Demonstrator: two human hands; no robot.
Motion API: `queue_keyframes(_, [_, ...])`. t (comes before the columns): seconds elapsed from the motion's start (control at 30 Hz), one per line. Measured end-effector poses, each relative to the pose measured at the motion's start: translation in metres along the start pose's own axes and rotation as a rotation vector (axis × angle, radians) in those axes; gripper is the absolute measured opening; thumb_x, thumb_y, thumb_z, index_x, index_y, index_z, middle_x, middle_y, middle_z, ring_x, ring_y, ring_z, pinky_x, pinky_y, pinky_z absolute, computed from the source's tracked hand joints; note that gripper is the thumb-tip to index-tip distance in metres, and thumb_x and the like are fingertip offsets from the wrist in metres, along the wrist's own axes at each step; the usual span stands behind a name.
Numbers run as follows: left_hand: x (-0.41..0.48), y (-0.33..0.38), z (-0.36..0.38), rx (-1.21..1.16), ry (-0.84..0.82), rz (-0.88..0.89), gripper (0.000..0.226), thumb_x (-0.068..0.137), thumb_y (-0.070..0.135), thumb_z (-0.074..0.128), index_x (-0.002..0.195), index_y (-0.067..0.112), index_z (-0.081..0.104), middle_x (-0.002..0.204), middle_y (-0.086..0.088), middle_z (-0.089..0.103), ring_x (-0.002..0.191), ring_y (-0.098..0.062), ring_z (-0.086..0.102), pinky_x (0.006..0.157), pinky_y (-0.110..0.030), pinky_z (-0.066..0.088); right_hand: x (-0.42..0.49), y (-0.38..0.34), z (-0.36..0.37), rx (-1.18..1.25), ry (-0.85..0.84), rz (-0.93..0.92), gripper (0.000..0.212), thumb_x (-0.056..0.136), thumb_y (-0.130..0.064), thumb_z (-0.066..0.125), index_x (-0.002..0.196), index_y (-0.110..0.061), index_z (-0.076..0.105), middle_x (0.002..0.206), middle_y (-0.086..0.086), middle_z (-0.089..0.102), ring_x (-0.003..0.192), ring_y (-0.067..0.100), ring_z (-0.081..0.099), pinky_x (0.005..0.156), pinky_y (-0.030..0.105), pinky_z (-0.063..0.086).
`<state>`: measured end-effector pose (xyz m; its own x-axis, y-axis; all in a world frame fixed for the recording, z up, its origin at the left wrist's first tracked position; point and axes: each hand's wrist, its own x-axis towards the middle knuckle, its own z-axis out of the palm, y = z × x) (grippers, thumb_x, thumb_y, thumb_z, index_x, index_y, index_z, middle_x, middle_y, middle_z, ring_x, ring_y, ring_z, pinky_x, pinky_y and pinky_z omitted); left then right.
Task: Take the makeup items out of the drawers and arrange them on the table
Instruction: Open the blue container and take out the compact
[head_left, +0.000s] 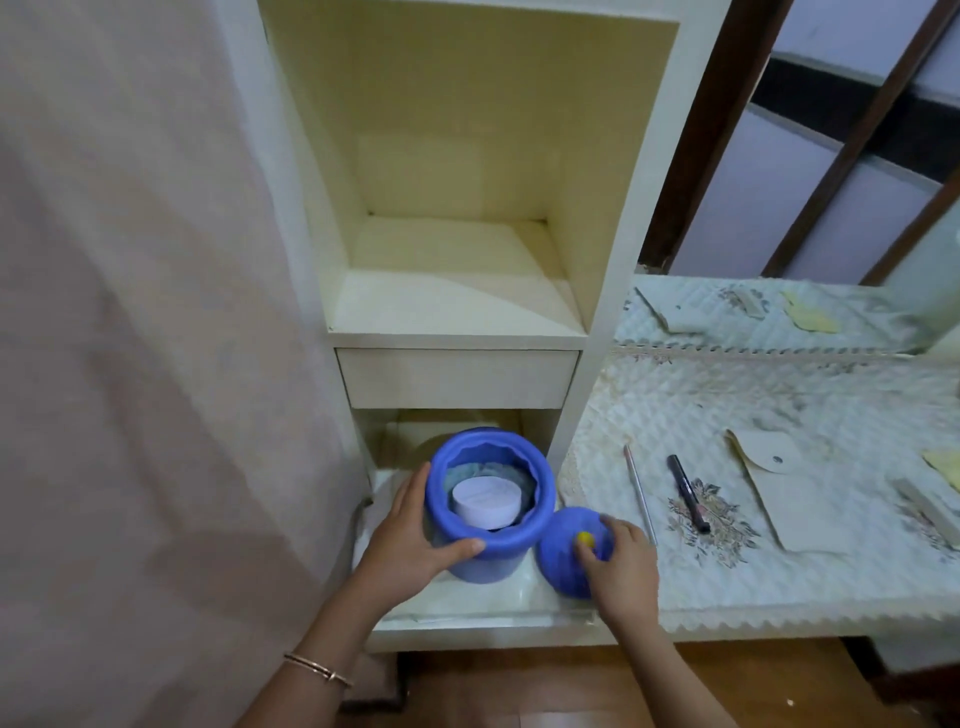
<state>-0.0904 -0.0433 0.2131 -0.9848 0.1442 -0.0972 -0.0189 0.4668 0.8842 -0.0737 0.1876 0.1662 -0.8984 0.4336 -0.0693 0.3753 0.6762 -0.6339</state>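
Observation:
A blue plastic jar (483, 558) stands open in the pulled-out lower drawer (467, 618). Inside it lies a white round tub (487, 501) on bluish cloth. My left hand (415, 535) grips the jar's left side, thumb on its rim. My right hand (621, 564) holds the jar's blue lid (563, 556) by its yellow knob (586, 538), just right of the jar, at the drawer's right edge. On the quilted table (779, 571) lie a thin pink pencil (640, 493) and a black pen-like liner (688, 493).
Above the open drawer are a shut drawer (457, 378) and a bare cream shelf niche (457, 291). A beige flap pouch (789, 488) and a pale box (930, 501) lie on the table to the right. A curtain (145, 364) hangs at left.

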Motion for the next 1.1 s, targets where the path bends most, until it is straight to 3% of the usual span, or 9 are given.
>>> queue_keyframes(0.1, [-0.001, 0.001, 0.001, -0.017, 0.002, 0.002, 0.086, 0.066, 0.029, 0.081, 0.123, 0.052, 0.020, 0.116, 0.040, 0.023, 0.112, 0.011, 0.026, 0.079, 0.008, 0.025, -0.003, -0.036, -0.024, 0.303, 0.165, -0.109, 0.033, 0.081, -0.011, 0.066, 0.112, -0.007, 0.059, 0.109, 0.008, 0.061, 0.102, 0.023, 0.057, 0.089, 0.023, 0.042])
queue_keyframes(0.2, [-0.002, 0.004, -0.001, -0.011, 0.008, 0.001, 0.085, 0.068, 0.027, 0.080, 0.126, 0.045, 0.021, 0.114, 0.041, 0.022, 0.110, 0.011, 0.028, 0.078, 0.009, 0.026, 0.000, -0.085, -0.041, 0.382, -0.078, -0.317, 0.022, 0.080, -0.009, 0.067, 0.102, -0.013, 0.064, 0.089, -0.003, 0.062, 0.079, 0.008, 0.060, 0.070, 0.005, 0.043])
queue_keyframes(0.33, [-0.002, 0.007, -0.001, -0.033, -0.010, -0.003, 0.083, 0.053, 0.047, 0.077, 0.107, 0.060, 0.017, 0.110, 0.046, 0.020, 0.105, 0.012, 0.034, 0.072, 0.014, 0.025, 0.013, -0.129, -0.028, -0.244, -0.577, -0.488, 0.036, 0.077, -0.020, 0.066, 0.111, -0.009, 0.059, 0.104, 0.010, 0.066, 0.096, 0.024, 0.059, 0.075, 0.024, 0.041])
queue_keyframes(0.5, [0.000, 0.003, -0.001, -0.067, -0.022, 0.013, 0.085, 0.044, 0.060, 0.064, 0.112, 0.060, 0.014, 0.115, 0.043, 0.023, 0.114, 0.008, 0.031, 0.084, 0.000, 0.026, 0.022, -0.140, -0.004, -0.614, -0.728, -0.442, 0.049, 0.075, -0.028, 0.067, 0.119, -0.012, 0.055, 0.115, 0.010, 0.063, 0.105, 0.027, 0.058, 0.090, 0.033, 0.046])
queue_keyframes(0.6, [0.000, 0.001, 0.000, -0.098, -0.040, 0.031, 0.088, 0.048, 0.056, 0.070, 0.120, 0.060, 0.020, 0.125, 0.035, 0.030, 0.122, 0.001, 0.037, 0.099, -0.017, 0.035, 0.021, -0.143, -0.003, -0.585, -0.669, -0.465, 0.039, 0.076, -0.026, 0.065, 0.112, -0.012, 0.058, 0.110, 0.009, 0.065, 0.100, 0.027, 0.059, 0.084, 0.032, 0.046])
queue_keyframes(0.7, [0.002, -0.005, 0.000, -0.103, -0.033, 0.038, 0.100, 0.050, 0.054, 0.074, 0.136, 0.038, 0.027, 0.136, 0.013, 0.036, 0.126, -0.006, 0.040, 0.105, -0.030, 0.039, 0.014, -0.144, -0.014, -0.474, -0.530, -0.529, 0.031, 0.082, -0.024, 0.057, 0.109, -0.011, 0.060, 0.108, 0.011, 0.067, 0.102, 0.029, 0.058, 0.081, 0.032, 0.043])
queue_keyframes(0.83, [0.008, -0.006, -0.001, -0.043, -0.011, 0.079, 0.102, 0.048, 0.048, 0.078, 0.136, 0.030, 0.031, 0.136, 0.009, 0.038, 0.120, -0.004, 0.038, 0.098, -0.022, 0.035, 0.000, -0.131, -0.046, -0.188, -0.336, -0.540, 0.030, 0.083, -0.027, 0.060, 0.111, -0.014, 0.062, 0.100, 0.011, 0.070, 0.091, 0.026, 0.061, 0.081, 0.033, 0.046])
queue_keyframes(1.0, [0.017, -0.004, 0.005, 0.055, -0.005, 0.034, 0.123, 0.036, 0.064, 0.068, 0.142, 0.021, 0.023, 0.151, -0.002, 0.021, 0.136, -0.009, 0.018, 0.115, -0.027, 0.019, -0.007, -0.088, -0.084, 0.249, -0.175, -0.371, 0.023, 0.081, -0.021, 0.067, 0.104, -0.021, 0.067, 0.083, -0.012, 0.068, 0.072, -0.006, 0.057, 0.067, 0.005, 0.042])
queue_keyframes(1.1, [0.020, 0.002, 0.014, 0.056, 0.011, -0.009, 0.134, 0.040, 0.060, 0.077, 0.146, 0.017, 0.008, 0.155, 0.000, 0.005, 0.138, -0.004, 0.004, 0.106, -0.015, 0.005, 0.012, -0.059, -0.093, 0.224, -0.048, -0.243, 0.020, 0.081, -0.022, 0.067, 0.100, -0.015, 0.068, 0.077, 0.004, 0.066, 0.060, 0.001, 0.052, 0.057, 0.003, 0.039])
